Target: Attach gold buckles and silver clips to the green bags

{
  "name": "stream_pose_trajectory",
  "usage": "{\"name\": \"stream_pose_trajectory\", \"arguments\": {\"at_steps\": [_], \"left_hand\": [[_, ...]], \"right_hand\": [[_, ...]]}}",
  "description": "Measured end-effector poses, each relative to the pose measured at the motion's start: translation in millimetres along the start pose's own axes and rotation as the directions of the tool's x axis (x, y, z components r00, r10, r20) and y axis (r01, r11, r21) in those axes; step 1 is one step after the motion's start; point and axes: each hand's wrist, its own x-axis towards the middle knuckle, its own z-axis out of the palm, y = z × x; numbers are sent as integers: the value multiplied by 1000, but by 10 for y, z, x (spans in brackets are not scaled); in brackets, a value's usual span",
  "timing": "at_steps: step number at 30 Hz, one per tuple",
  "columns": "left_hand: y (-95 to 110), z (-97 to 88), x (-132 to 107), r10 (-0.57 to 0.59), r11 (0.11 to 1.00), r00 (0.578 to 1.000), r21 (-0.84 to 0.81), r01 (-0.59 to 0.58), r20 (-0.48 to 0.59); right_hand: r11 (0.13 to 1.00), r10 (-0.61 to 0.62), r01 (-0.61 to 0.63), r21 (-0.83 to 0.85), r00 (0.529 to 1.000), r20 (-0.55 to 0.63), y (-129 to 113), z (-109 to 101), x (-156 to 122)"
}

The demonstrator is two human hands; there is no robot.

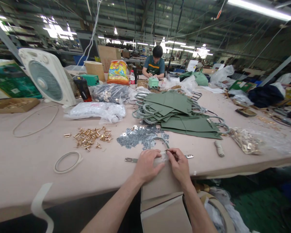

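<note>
My left hand (147,165) lies over a pale panel (163,157) at the table's near edge, fingers stretched and thumb apart, pressing on it. On the panel's right side my right hand (179,164) is closed in a pinch near the foot of a grey-green loop handle (163,139); what the fingertips hold is too small to make out. A dark green strap (131,160) with metal end plates passes beneath both hands. Just beyond lies a heap of small grey metal plates (138,137). Brass-coloured fasteners (92,136) are piled farther left.
Stacked green panels with loop handles (179,113) lie behind the metal plates. Left are a tape roll (67,162), a plastic-wrapped bundle (97,110) and a white fan (47,77). A bag of small parts (246,140) lies right. Across the table sits another person (154,64).
</note>
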Motion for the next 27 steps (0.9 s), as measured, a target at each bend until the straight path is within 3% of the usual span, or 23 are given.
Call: {"name": "stream_pose_trajectory", "arguments": {"at_steps": [4, 10, 16, 27], "left_hand": [[-13, -22, -33, 31, 996, 998, 83, -35, 54], [-25, 30, -16, 19, 994, 999, 107, -22, 30], [-13, 19, -14, 27, 993, 1000, 119, -29, 14], [4, -10, -15, 14, 995, 999, 99, -16, 30]], "right_hand": [[982, 96, -124, 140, 977, 191, -56, -233, 125], [994, 93, -105, -6, 852, 515, -227, -412, 300], [989, -17, 97, -110, 820, 572, -262, -351, 384], [960, -50, 199, -198, 816, 576, -208, -268, 421]]}}
